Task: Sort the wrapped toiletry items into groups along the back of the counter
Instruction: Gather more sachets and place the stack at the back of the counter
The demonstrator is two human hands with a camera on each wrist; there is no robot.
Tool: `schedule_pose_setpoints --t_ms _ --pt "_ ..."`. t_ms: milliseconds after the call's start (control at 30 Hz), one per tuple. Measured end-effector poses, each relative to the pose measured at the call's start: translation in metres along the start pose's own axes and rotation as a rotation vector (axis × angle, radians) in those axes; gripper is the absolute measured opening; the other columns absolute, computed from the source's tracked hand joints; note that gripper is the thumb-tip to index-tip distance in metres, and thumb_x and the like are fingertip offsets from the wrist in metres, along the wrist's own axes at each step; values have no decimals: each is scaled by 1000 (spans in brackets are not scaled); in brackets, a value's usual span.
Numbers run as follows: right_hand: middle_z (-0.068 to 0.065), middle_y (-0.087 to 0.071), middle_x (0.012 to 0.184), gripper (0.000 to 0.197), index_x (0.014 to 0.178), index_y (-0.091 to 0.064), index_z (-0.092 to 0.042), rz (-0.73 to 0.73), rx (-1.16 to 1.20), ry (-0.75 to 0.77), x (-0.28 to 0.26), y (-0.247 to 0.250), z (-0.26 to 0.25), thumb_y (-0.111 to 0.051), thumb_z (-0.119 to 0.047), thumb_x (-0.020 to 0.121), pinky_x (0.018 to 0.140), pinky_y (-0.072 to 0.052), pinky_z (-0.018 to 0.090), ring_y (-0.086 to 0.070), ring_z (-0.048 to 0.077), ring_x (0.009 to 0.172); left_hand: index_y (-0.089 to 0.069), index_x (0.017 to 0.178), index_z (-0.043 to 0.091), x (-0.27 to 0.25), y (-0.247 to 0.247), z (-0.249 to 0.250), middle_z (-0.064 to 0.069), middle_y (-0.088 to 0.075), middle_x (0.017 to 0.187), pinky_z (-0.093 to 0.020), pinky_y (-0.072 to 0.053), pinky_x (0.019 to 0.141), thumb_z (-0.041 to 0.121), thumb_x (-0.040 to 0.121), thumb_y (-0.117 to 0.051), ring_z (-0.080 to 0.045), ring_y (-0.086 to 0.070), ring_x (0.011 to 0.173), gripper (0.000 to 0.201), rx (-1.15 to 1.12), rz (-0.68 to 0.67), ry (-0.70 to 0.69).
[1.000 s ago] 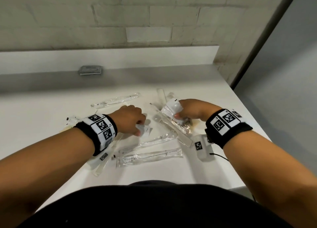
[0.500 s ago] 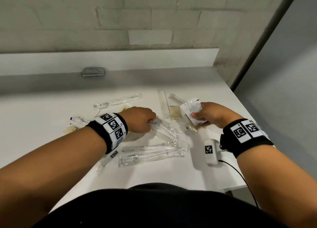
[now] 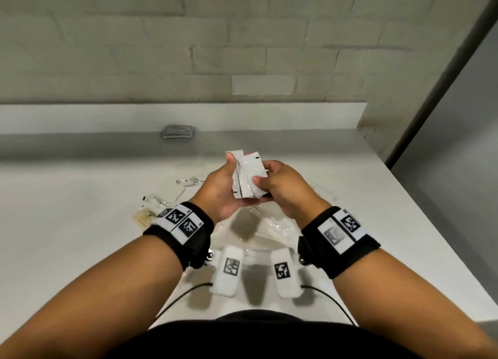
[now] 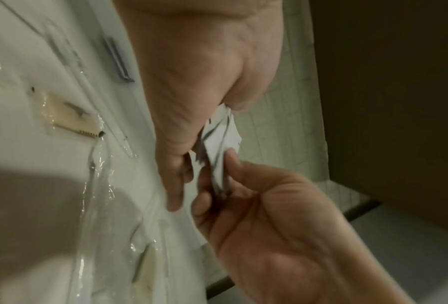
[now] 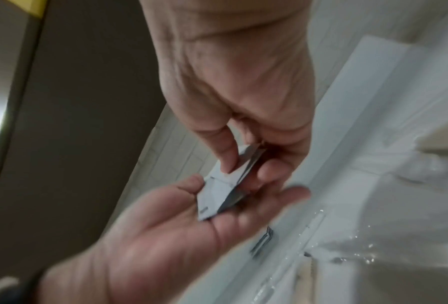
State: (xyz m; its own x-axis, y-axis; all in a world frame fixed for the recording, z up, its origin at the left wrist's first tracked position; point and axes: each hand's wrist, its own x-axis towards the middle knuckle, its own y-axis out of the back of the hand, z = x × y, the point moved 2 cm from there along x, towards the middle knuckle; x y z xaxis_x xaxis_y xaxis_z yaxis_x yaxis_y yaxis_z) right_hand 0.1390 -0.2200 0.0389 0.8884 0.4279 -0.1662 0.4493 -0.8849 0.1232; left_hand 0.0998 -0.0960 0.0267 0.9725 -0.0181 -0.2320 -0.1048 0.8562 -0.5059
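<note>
A few flat white sachets [image 3: 246, 175] are held in a fanned stack above the middle of the white counter [image 3: 80, 197]. My left hand [image 3: 229, 170] lies palm up under them, its thumb pressing on their top left corner. My right hand [image 3: 265, 178] pinches their right side between thumb and fingers. In the left wrist view the sachets [image 4: 222, 131] show edge-on between both hands. In the right wrist view they [image 5: 217, 191] rest on the left palm [image 5: 191, 222]. A small grey stack of packets [image 3: 177, 131] sits at the back of the counter.
Clear-wrapped items lie on the counter under and around my hands: a toothbrush [image 3: 188, 181], a comb packet [image 3: 144, 215] at left, and crinkled wrappers [image 3: 269, 223]. The counter's right edge [image 3: 431, 223] drops off to the floor. A low ledge [image 3: 269, 116] and a tiled wall back the counter.
Both hands rose off the pile and came together. The right hand brought its white sachets to the centre, and the left hand left the wrapped items and now holds the sachets too.
</note>
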Motion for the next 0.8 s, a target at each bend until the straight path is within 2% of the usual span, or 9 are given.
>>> schedule_pose_setpoints --t_ms 67,133,200,233,367,467,533,667,800 --pt "13 -67 101 29 109 -54 -12 121 -60 28 1 -11 -3 -66 -8 83 69 -56 36 -68 27 86 -61 119 16 -8 2 4 -17 -68 115 -60 -48 92 56 95 -30 -38 -66 99 56 -68 23 25" --pt "5 -62 90 28 95 -54 -16 209 -143 85 1 -17 -5 -75 -16 76 67 -53 32 -65 22 79 -56 124 7 -17 8 8 -22 -63 122 -57 -52 88 34 98 -44 -36 -65 101 39 -49 47 18" --pt "2 -52 88 33 89 -54 -21 200 -152 115 1 -22 -5 -80 -21 70 70 -53 34 -62 23 79 -55 123 2 -24 17 10 -22 -63 117 -49 -58 81 9 94 -52 -32 -68 94 30 -2 90 -14" --pt "2 -50 87 34 90 -54 -21 179 -134 110 0 -25 -5 -81 -19 69 73 -53 36 -62 25 80 -56 122 3 -27 20 11 -20 -65 113 -46 -59 79 4 93 -53 -30 -70 90 30 15 100 -23" --pt "3 -52 73 27 85 -57 -20 160 -47 137 0 -36 -9 -78 -8 73 65 -51 33 -60 23 68 -60 117 7 -40 34 16 -12 -72 99 -37 -61 71 3 90 -57 -26 -72 83 28 30 141 -37" --pt "0 -56 65 22 78 -57 -17 196 34 168 0 -37 -18 -75 -4 77 52 -44 19 -56 15 57 -60 119 8 -47 45 23 -10 -73 98 -32 -61 64 4 89 -59 -25 -72 83 30 4 186 -57" --pt "1 -59 71 22 73 -57 -17 193 73 214 -1 -38 -24 -73 -2 77 51 -44 12 -56 12 61 -58 122 7 -51 51 30 -12 -71 103 -30 -60 62 6 89 -60 -27 -70 87 33 -17 211 -59" --pt "0 -58 107 33 62 -61 -18 148 -2 372 -8 -48 -30 -65 12 75 79 -42 8 -56 4 99 -56 120 9 -59 57 41 -12 -71 95 -30 -60 58 10 93 -56 -26 -71 78 27 -86 211 -40" --pt "1 -54 115 36 59 -63 -17 163 -39 395 -9 -60 -29 -63 14 76 76 -38 -2 -53 4 105 -58 117 10 -67 60 44 -7 -73 88 -29 -60 61 7 89 -59 -20 -72 74 28 -45 99 -28"
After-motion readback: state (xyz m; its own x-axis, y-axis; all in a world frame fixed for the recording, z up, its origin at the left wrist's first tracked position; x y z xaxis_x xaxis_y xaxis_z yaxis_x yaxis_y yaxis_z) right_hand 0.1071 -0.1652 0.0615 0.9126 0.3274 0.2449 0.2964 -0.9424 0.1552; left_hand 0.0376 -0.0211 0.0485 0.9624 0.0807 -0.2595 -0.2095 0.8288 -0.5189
